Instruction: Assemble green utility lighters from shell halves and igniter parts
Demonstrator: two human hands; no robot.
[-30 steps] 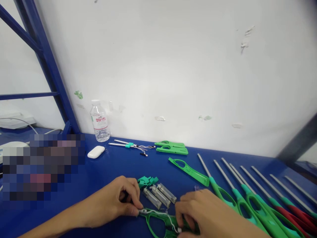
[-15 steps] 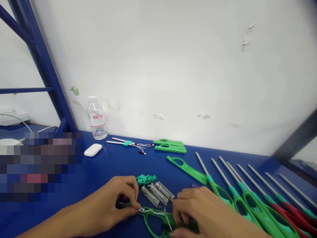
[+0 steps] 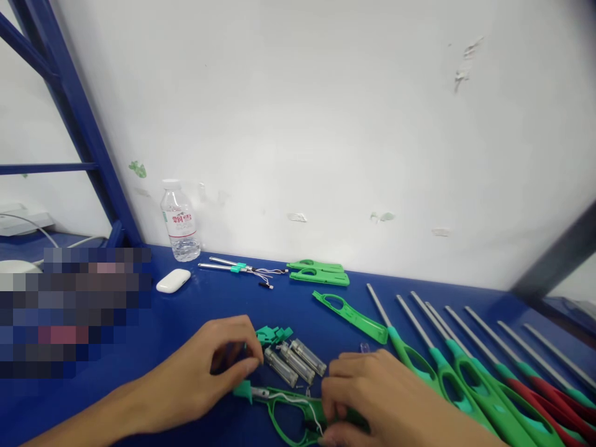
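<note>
At the bottom centre lies a green housing half (image 3: 284,422) with a loop opening and a white wire (image 3: 291,400) along it. A teal piece (image 3: 243,392) sits on the metal end at its left. My left hand (image 3: 205,372) is just above that end, thumb and fingers apart, with nothing visible between them. My right hand (image 3: 372,394) has its fingers curled around the right part of the housing, its thumb near the wire's end. Behind the housing are clear lighter tanks (image 3: 297,364) and a pile of teal clips (image 3: 274,335).
Finished-looking green lighters (image 3: 470,372) and red ones (image 3: 549,403) line the right. Green housing halves (image 3: 349,316) lie further back, beside metal rods with wires (image 3: 223,266). A water bottle (image 3: 180,223) and white case (image 3: 173,280) stand at back left.
My left hand has let go of the housing's left end and lifted slightly, and the teal piece there now shows. My right hand has hardly moved.
</note>
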